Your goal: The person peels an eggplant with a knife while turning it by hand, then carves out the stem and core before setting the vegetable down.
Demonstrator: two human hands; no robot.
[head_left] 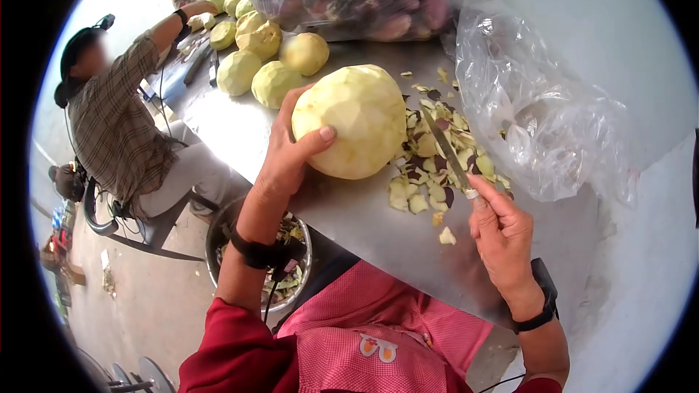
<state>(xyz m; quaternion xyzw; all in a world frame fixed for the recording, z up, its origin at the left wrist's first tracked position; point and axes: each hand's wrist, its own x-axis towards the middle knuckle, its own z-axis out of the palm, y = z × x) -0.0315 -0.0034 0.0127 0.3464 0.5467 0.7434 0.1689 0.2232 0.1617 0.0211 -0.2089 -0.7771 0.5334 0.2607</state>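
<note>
My left hand [295,149] cradles a large peeled round eggplant [352,122] from its left side, thumb across the front. Its pale yellow-green surface shows flat cut facets. In my right hand [502,229] is a small knife [445,147], its handle mostly hidden by my fingers. The blade points up and left, apart from the eggplant, above a pile of peelings [429,193] with pale flesh and dark purple skin.
More peeled eggplants [239,73] stand at the back left of the metal table [335,211]. Behind are a bag of purple eggplants [364,0] and a crumpled clear plastic bag [546,116]. A seated person [120,116] reaches across at left. Below stands a scrap-filled basin [309,269].
</note>
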